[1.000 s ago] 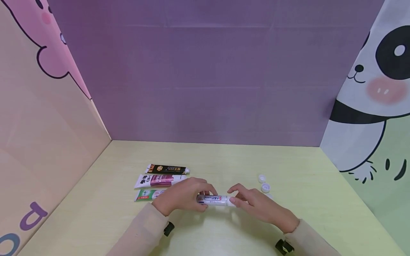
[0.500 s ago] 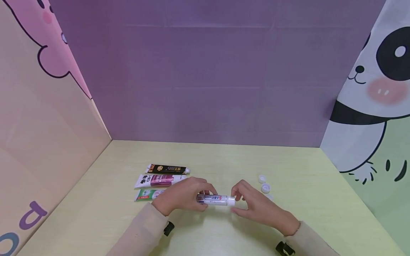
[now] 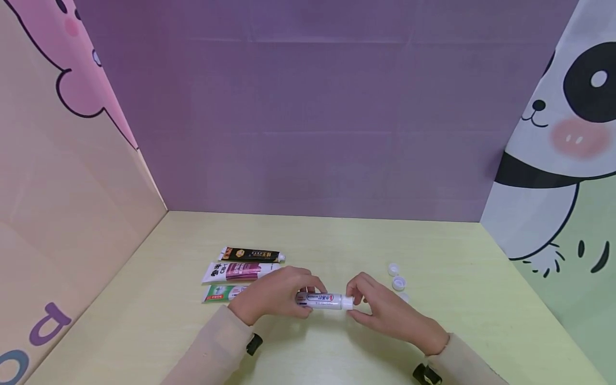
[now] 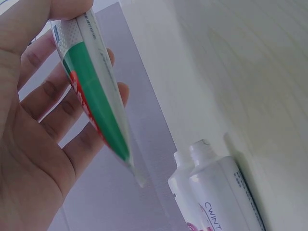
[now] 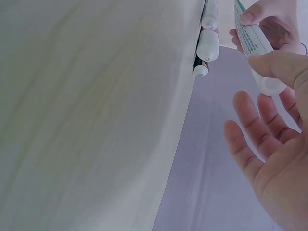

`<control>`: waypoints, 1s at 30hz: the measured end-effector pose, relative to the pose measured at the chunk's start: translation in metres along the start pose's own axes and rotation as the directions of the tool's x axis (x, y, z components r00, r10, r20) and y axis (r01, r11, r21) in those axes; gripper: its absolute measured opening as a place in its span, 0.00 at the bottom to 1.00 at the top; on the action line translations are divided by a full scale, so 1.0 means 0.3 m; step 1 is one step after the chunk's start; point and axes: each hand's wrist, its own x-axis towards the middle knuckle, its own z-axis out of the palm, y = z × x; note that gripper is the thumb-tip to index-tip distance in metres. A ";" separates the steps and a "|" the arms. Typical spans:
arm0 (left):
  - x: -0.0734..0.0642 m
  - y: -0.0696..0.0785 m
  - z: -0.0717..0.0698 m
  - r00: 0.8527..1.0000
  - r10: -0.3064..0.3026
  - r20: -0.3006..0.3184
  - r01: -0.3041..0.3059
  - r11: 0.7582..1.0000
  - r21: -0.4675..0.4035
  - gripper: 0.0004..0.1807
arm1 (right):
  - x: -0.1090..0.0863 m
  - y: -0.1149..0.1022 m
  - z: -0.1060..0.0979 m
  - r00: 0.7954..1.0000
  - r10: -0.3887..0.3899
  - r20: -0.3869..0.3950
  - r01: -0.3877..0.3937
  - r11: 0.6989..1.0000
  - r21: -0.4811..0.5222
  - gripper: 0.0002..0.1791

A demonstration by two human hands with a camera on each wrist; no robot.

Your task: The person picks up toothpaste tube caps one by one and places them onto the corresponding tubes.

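Observation:
My left hand [image 3: 276, 293] grips a white and green toothpaste tube [image 3: 322, 300] across its body, with the thumb below and fingers above. In the left wrist view the tube's flat green and red tail sticks out past the fingers. The white cap [image 3: 347, 303] points right, and my right hand [image 3: 387, 315] pinches it between thumb and index finger. Seen in the right wrist view, the thumb [image 5: 274, 66] lies along the cap end while the other fingers are spread below.
Behind and beside my left hand lie a black tube [image 3: 250, 255], a purple and white tube [image 3: 236, 271] and a green tube [image 3: 223, 293], partly covered by that hand. Several loose white caps [image 3: 399, 283] lie beyond my right hand. A purple wall [image 3: 327, 133] closes off the table's back.
My right hand comes off the cap, its fingers curl inward and it closes on the cap again. The left hand and tube stay in place.

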 end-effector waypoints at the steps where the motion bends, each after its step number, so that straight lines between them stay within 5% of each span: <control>1: 0.000 0.001 -0.001 1.000 0.000 0.000 0.000 1.000 0.002 0.18 | 0.000 -0.001 -0.002 1.000 0.009 0.004 -0.009 1.000 0.009 0.21; 21: -0.002 -0.002 -0.001 0.999 0.028 -0.026 -0.028 0.999 0.020 0.17 | 0.007 -0.017 -0.031 0.977 0.183 0.111 -0.197 0.970 0.139 0.07; 30: 0.001 0.001 -0.002 0.999 0.033 -0.028 -0.032 0.999 0.031 0.17 | 0.014 -0.015 -0.025 0.960 0.230 0.158 -0.247 0.964 0.095 0.16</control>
